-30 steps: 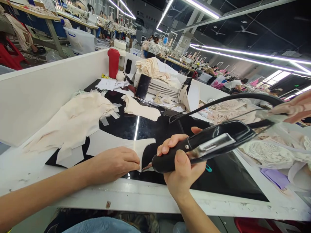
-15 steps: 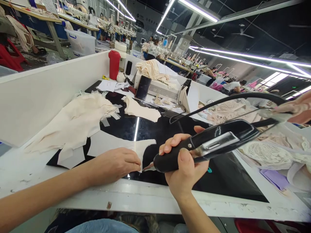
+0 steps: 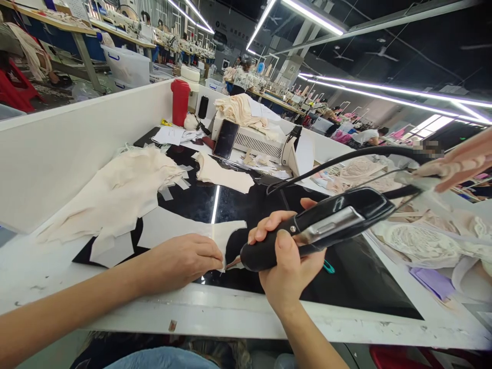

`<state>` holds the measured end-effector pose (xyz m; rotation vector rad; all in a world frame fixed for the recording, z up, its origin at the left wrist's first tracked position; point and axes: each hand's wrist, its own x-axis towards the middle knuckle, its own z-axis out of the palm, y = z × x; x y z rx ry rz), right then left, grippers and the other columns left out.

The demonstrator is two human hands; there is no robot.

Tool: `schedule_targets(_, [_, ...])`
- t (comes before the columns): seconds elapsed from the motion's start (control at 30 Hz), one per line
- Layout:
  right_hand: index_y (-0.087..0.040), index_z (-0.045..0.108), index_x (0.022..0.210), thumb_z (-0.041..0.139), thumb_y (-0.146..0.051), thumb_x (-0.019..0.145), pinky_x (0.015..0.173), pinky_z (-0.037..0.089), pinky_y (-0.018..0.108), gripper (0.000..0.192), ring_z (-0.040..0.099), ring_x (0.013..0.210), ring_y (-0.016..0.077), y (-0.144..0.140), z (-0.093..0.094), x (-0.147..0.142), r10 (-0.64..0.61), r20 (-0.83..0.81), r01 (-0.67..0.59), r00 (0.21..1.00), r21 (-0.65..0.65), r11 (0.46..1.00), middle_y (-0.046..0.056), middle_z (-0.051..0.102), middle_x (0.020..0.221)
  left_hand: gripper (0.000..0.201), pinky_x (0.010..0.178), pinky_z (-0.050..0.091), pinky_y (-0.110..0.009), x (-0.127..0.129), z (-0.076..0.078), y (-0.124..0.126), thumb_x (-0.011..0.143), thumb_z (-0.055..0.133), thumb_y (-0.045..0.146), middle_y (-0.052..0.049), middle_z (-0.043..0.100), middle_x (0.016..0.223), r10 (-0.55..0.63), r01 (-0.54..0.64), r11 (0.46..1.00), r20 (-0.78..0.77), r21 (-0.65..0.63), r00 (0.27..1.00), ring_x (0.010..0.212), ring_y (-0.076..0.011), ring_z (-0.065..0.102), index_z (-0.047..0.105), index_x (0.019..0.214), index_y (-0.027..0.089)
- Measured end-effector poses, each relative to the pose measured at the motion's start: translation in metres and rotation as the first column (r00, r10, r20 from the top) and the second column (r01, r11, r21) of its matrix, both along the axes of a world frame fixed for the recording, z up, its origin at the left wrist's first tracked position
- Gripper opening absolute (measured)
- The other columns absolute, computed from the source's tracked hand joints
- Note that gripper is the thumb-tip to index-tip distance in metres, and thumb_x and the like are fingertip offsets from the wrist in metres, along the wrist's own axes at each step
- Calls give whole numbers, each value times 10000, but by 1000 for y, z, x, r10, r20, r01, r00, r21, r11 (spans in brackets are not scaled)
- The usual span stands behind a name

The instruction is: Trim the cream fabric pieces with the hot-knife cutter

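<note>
Barely anything has shifted: my left hand (image 3: pixel 180 259) stays pressed flat on the white fabric piece (image 3: pixel 184 230) on the black table (image 3: pixel 353 277), my right hand (image 3: pixel 288 261) still gripping the black cutter (image 3: pixel 319 228), tip at the fabric's edge.

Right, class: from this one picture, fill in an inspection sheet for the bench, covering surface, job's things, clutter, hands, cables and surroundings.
Surface: glossy black worktop in a white-walled bench, reflecting a ceiling light.
Job's things: pale fabric piece lying flat; black handheld tool, its tip at the fabric's edge.
Clutter: cream fabric pile, red flask, phone, lace pieces.
Hands: left hand presses the fabric down; right hand grips the tool.
Cables: black cord arcs back from the tool.
Surroundings: another person's hand at right; sewing stations behind.
</note>
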<state>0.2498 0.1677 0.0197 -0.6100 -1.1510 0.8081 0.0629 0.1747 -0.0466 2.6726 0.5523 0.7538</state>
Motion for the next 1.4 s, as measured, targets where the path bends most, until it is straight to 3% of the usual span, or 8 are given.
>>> schedule_targets(0.37, [-310, 527, 1292, 717, -231, 908, 574, 562, 270, 436, 624, 640, 100, 1, -3, -2, 60, -33, -59, 998, 21, 998, -49, 632, 870, 306, 984, 540, -339, 0, 4, -1, 996, 504, 10, -82, 757, 1140, 15, -15, 1000, 7, 25, 1000, 1051, -212, 686, 705, 1184, 145])
schedule_targets(0.63, [-317, 531, 1301, 726, -228, 921, 585, 573, 264, 436, 617, 670, 98, 1, -4, 0, 69, -27, -68, 997, 28, 997, -40, 635, 886, 307, 1010, 535, -360, -5, -2, -2, 1019, 502, 61, -120, 698, 1266, 73, -73, 997, -8, -2, 997, 1150, -232, 658, 675, 1260, 137])
schedule_targets(0.9, [-322, 523, 1283, 737, -247, 916, 581, 575, 268, 431, 629, 646, 98, -5, -3, 2, 111, -36, -110, 993, 17, 994, -42, 635, 888, 258, 976, 526, -340, -4, 3, -5, 1036, 499, 87, -78, 711, 1136, 44, -47, 995, -36, -84, 998, 1085, -206, 653, 682, 1197, 175])
schedule_targets(1.1, [-292, 517, 1264, 735, -224, 892, 554, 560, 269, 436, 618, 615, 100, 14, 12, 23, -48, -41, 50, 998, 43, 998, -50, 641, 848, 260, 936, 555, -288, -12, 21, -32, 1074, 454, 145, -45, 723, 1069, 15, -29, 989, -97, -142, 995, 997, -179, 672, 700, 1124, 213])
schedule_targets(1.23, [-287, 523, 1188, 710, -184, 891, 573, 550, 270, 365, 613, 607, 92, 36, 10, 38, -145, -26, 146, 989, 19, 989, -60, 640, 850, 287, 941, 555, -279, -14, 32, -36, 1102, 410, 188, -45, 723, 1131, 50, -52, 998, -100, -17, 994, 1020, -177, 674, 676, 1209, 212])
schedule_targets(1.4, [-286, 514, 1094, 714, -169, 882, 569, 552, 254, 315, 619, 619, 89, 49, -1, 41, -134, -28, 135, 991, 39, 990, -73, 643, 838, 320, 884, 565, -327, 11, 34, -17, 1101, 368, 148, -45, 718, 1068, 147, -136, 979, -63, 153, 987, 988, -201, 669, 681, 1152, 182])
